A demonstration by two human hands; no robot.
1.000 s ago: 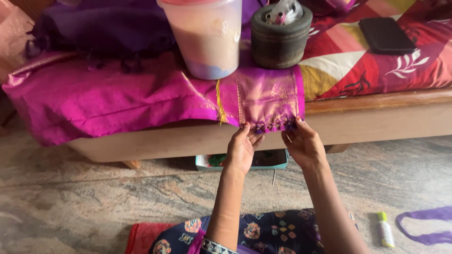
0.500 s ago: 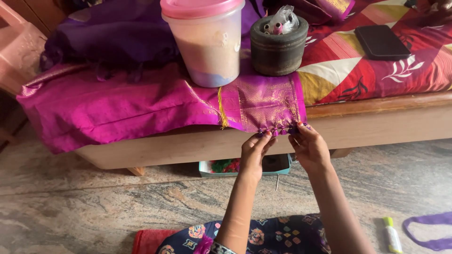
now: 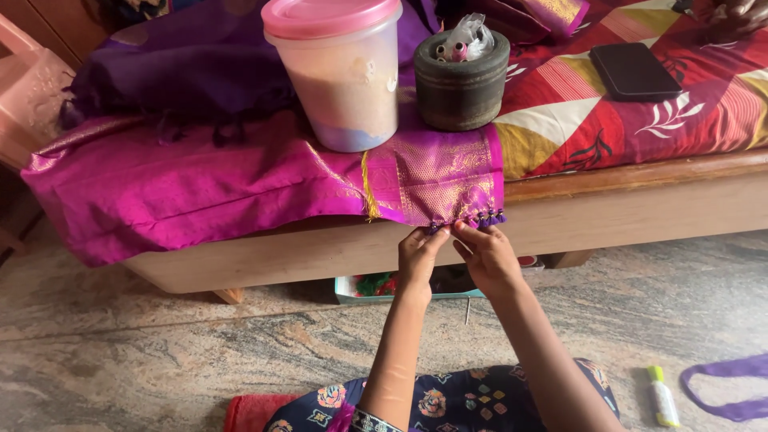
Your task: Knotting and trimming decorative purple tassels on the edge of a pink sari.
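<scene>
Lap: patterned dark-blue dress (image 3: pixel 480 396) with flower prints, the nearest thing in view; a red mat edge (image 3: pixel 252 412) lay beside it on the floor.
Floor: grey-brown veined stone (image 3: pixel 144 344), smooth; a small glue stick (image 3: pixel 662 396) and a loop of purple ribbon (image 3: pixel 732 388) lay to the right.
Change: half a second before, both hands pinched the cloth's fringe further right on the bed edge; the view had since drawn in and the hands sat more to the middle, which reads as work carrying on along the same hem.
Left hand: left hand (image 3: pixel 418 254) was raised, fingertips pinched on the hem's tassel fringe (image 3: pixel 472 220).
Right hand: right hand (image 3: pixel 488 258) was just beside it, fingers closed on the same fringe, the two hands touching.
Cloth: magenta silk saree (image 3: pixel 200 188), glossy, with a woven gold border panel, draped over the wooden bed edge (image 3: pixel 624 212); small purple tassels hung along its end.
Under bed: shallow tray (image 3: pixel 376 286) of coloured bits, partly hidden.
Weights: translucent plastic tub (image 3: pixel 340 76) with pink lid and a round dark stone mortar (image 3: pixel 462 76) stood on the saree.
Far: patchwork bedspread (image 3: pixel 640 128), a dark phone (image 3: pixel 634 70) on it.
</scene>
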